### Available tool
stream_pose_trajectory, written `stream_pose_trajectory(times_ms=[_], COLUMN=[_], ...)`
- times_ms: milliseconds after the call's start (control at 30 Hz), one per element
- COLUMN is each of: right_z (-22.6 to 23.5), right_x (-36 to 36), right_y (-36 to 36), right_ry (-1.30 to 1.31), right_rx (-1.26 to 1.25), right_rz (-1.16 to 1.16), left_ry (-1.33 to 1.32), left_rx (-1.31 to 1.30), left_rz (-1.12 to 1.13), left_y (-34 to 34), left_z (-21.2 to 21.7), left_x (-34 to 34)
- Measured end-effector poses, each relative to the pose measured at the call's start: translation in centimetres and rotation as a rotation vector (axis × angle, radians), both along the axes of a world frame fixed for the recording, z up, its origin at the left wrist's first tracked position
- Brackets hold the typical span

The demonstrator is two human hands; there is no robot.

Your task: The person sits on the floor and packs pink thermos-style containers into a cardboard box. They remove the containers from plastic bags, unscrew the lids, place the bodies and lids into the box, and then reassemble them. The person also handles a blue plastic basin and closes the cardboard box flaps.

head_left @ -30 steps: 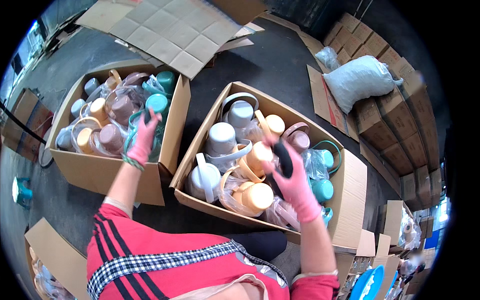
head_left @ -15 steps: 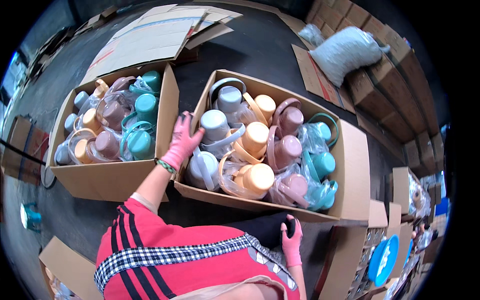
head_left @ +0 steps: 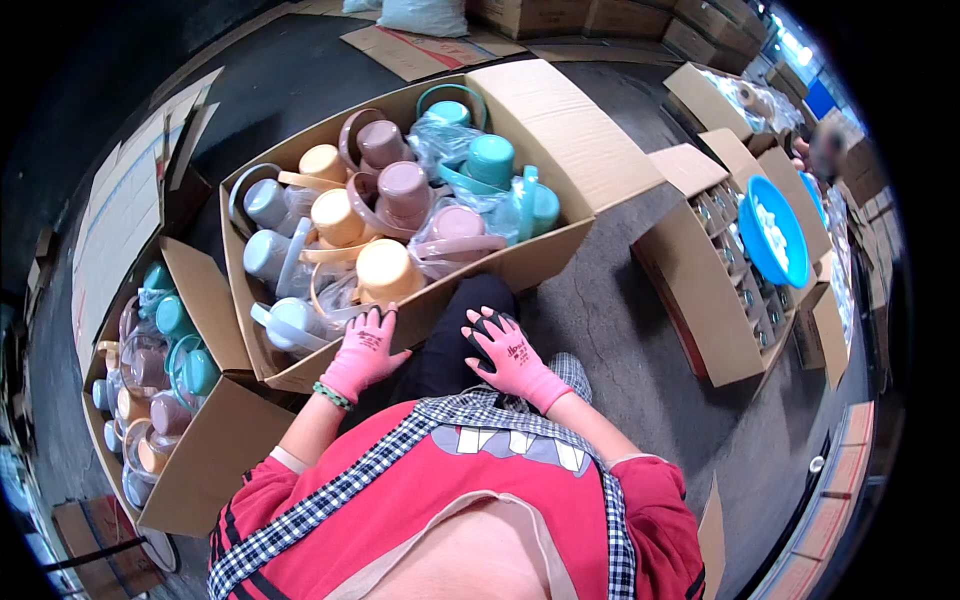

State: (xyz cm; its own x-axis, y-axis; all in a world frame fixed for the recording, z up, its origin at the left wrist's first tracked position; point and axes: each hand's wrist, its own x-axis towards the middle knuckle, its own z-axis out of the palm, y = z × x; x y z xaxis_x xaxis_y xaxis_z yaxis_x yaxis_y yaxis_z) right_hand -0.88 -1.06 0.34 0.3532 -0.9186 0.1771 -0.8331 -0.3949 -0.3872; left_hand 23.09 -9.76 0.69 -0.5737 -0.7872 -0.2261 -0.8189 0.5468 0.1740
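Note:
My left hand (head_left: pixel 362 358), in a pink fingerless-tipped glove with a green band at the wrist, rests its stretched fingers at the near edge of a large open cardboard box (head_left: pixel 500 268). Close to the right, my gloved right hand (head_left: pixel 508 358) is spread near my dark-clad leg (head_left: pixel 440 345) and holds nothing. Packed in the box are several plastic containers with loop handles, many partly in clear plastic bags. They come in light blue (head_left: pixel 268 252), cream yellow (head_left: pixel 388 270), mauve (head_left: pixel 405 195) and teal (head_left: pixel 490 160).
At the left a second open carton (head_left: pixel 215 455) holds similar containers. Flattened cardboard (head_left: pixel 125 215) lies beyond it. To the right stands a divided carton (head_left: pixel 690 290) of glassware, with a blue basin (head_left: pixel 775 232) of white pieces on top. Stacked cartons (head_left: pixel 625 18) line the back.
The view has swung right. My left hand has gone from the large box's left side to its near edge, and my right hand has come in beside it, fingers spreading.

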Motion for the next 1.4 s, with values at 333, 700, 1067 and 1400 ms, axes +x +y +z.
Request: stream_pose_trajectory(times_ms=[333,700,1067,1400], right_z=[-7.3,-15.9,-0.1,-2.4], right_x=[-10.6,-7.4,-8.4,-12.9], right_y=[19.2,27.8,16.2,29.1], right_ry=[-0.197,-0.600,-0.272,-0.130], right_rx=[0.515,0.384,0.171,0.090], right_rz=[-0.961,-1.301,-0.911,-1.638], left_ry=[0.104,0.051,-0.039,0.318], left_rx=[-0.218,-0.472,-0.199,0.127], left_rz=[-0.161,-0.055,0.132,-0.968], left_y=[0.9,-7.9,-9.6,7.8], left_z=[0.7,-6.9,-6.6,-7.1], left_x=[-4.5,-4.4,-9.7,-23.0])
